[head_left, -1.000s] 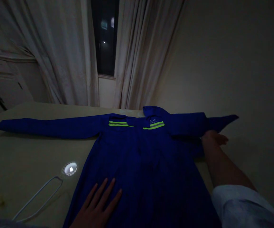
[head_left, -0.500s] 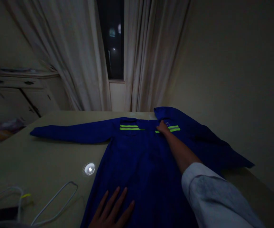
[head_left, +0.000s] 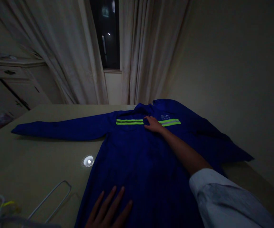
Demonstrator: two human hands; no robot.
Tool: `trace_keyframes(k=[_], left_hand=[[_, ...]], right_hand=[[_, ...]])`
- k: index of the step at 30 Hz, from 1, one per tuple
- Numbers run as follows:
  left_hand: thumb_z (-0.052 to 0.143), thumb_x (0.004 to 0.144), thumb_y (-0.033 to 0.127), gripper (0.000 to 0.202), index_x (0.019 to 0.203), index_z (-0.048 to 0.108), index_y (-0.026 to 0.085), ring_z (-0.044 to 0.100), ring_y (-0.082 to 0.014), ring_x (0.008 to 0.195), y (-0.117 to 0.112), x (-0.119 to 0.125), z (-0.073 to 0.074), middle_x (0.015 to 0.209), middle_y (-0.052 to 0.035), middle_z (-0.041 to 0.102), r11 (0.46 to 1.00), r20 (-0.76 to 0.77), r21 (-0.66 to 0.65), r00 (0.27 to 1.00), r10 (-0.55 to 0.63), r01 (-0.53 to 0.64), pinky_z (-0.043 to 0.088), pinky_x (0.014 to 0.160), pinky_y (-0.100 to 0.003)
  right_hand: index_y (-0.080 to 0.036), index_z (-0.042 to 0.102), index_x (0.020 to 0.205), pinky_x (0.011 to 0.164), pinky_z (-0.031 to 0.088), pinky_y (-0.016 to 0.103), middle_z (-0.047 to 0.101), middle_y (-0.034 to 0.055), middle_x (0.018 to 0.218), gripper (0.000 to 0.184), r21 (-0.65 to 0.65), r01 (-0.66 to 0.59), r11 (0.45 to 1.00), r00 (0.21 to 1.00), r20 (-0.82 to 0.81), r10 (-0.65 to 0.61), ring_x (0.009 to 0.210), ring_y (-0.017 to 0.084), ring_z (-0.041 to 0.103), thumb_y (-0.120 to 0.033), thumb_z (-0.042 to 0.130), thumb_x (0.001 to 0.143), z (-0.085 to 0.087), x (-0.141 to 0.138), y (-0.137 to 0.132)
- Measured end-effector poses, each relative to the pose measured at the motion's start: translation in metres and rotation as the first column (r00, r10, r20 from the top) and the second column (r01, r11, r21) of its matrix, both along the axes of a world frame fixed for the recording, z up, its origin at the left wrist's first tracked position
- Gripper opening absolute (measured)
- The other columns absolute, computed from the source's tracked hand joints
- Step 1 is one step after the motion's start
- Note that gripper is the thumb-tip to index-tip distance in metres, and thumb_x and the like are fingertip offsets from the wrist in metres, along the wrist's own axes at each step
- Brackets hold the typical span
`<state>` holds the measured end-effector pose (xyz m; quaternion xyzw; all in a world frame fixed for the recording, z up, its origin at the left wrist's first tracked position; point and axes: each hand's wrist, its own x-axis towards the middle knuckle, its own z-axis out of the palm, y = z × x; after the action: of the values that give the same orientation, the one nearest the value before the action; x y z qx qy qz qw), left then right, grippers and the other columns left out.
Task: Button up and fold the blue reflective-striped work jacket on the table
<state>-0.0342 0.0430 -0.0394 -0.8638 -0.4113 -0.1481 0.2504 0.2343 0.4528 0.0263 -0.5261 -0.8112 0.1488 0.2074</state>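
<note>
- The table (head_left: 49, 148) is dim, and the blue jacket (head_left: 127, 164) lies on it, under both hands.
- The left hand (head_left: 109, 210) is spread flat; the right hand (head_left: 153, 124) is curled at the chest, but I can't tell if it pinches.
- The jacket looks soft, floppy, not heavy; its shoulders seem good to grab.
- Near the left hand, its bottom is cut off; dark folds between the hands hide.

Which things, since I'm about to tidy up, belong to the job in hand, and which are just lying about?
In the job:
- garment, spread on the table
- left hand, flat on it
- right hand, at its chest between the stripes

Apparently just lying about:
- white loop
- yellow strip, too blurred to identify
</note>
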Motion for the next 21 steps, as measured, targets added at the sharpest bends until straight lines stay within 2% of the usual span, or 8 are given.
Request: trace_keyframes(k=[5,6,8,9,11,13,17,21], left_hand=[[0.057,0.096,0.064,0.076,0.162,0.042,0.031,0.034,-0.0297,0.154,-0.008,0.005,0.031,0.162,-0.0076,0.051,0.989,0.048,-0.148,0.999,0.008,-0.001,0.009,0.131,-0.048],[0.056,0.094,0.069,0.081,0.163,0.041,0.030,0.035,-0.0302,0.154,-0.011,0.006,0.036,0.164,-0.0079,0.049,0.985,0.055,-0.175,0.998,0.007,0.003,0.013,0.129,-0.047],[0.055,0.093,0.074,0.086,0.164,0.039,0.028,0.035,-0.0310,0.154,-0.015,0.007,0.044,0.167,-0.0081,0.043,0.974,0.059,-0.225,0.998,0.008,0.006,0.019,0.126,-0.046],[0.054,0.094,0.073,0.086,0.165,0.037,0.028,0.035,-0.0311,0.154,-0.016,0.008,0.046,0.169,-0.0077,0.041,0.969,0.063,-0.247,0.998,0.013,0.003,0.021,0.125,-0.046],[0.054,0.096,0.071,0.084,0.166,0.034,0.029,0.034,-0.0314,0.155,-0.019,0.008,0.046,0.171,-0.0069,0.036,0.955,0.077,-0.297,0.997,0.032,-0.008,0.022,0.125,-0.047],[0.053,0.098,0.069,0.082,0.167,0.031,0.030,0.033,-0.0321,0.156,-0.021,0.008,0.044,0.173,-0.0067,0.032,0.938,0.088,-0.347,0.995,0.049,-0.016,0.020,0.126,-0.049],[0.053,0.098,0.069,0.083,0.167,0.028,0.033,0.032,-0.0357,0.157,-0.024,0.009,0.040,0.175,-0.0075,0.026,0.903,0.111,-0.429,0.992,0.067,-0.013,0.017,0.127,-0.055],[0.053,0.098,0.069,0.082,0.167,0.027,0.035,0.027,-0.0386,0.158,-0.025,0.010,0.041,0.177,-0.0082,0.020,0.882,0.117,-0.471,0.991,0.068,-0.005,0.018,0.126,-0.061]], right_hand=[[-0.009,0.055,0.143,0.107,0.047,0.043,0.060,0.0225,0.136,0.055,0.061,0.172,0.983,0.975,0.133,-0.179,0.121,0.032,0.060,-0.006,0.058,0.088,0.019,0.025,-0.037],[-0.010,0.054,0.144,0.109,0.045,0.045,0.058,0.0227,0.139,0.053,0.088,0.131,0.988,0.982,0.128,-0.141,0.126,0.034,0.057,-0.008,0.057,0.091,0.025,0.030,-0.052],[-0.016,0.055,0.146,0.112,0.043,0.044,0.060,0.0178,0.141,0.048,0.064,-0.171,0.983,0.979,0.122,0.163,0.129,0.031,0.056,-0.018,0.058,0.098,0.033,0.035,-0.096],[-0.019,0.057,0.145,0.111,0.043,0.042,0.063,0.0143,0.139,0.046,0.000,-0.389,0.921,0.915,0.113,0.387,0.128,0.028,0.057,-0.025,0.062,0.099,0.035,0.036,-0.123],[-0.023,0.061,0.141,0.106,0.044,0.038,0.068,0.0088,0.133,0.048,-0.161,-0.701,0.694,0.695,0.063,0.716,0.121,0.024,0.060,-0.037,0.073,0.096,0.038,0.039,-0.179],[-0.024,0.067,0.132,0.100,0.043,0.037,0.071,0.0062,0.123,0.043,-0.248,-0.771,0.587,0.591,0.066,0.804,0.113,0.023,0.061,-0.040,0.078,0.093,0.039,0.049,-0.223],[-0.025,0.077,0.100,0.099,0.037,0.042,0.071,0.0062,0.110,0.010,-0.232,-0.637,0.735,0.711,0.190,0.677,0.108,0.024,0.058,-0.030,0.070,0.100,0.048,0.096,-0.263],[-0.024,0.076,0.107,0.112,0.028,0.052,0.068,0.0093,0.132,0.019,-0.182,-0.507,0.843,0.825,0.183,0.535,0.130,0.030,0.053,-0.036,0.076,0.093,0.060,0.129,-0.297]])
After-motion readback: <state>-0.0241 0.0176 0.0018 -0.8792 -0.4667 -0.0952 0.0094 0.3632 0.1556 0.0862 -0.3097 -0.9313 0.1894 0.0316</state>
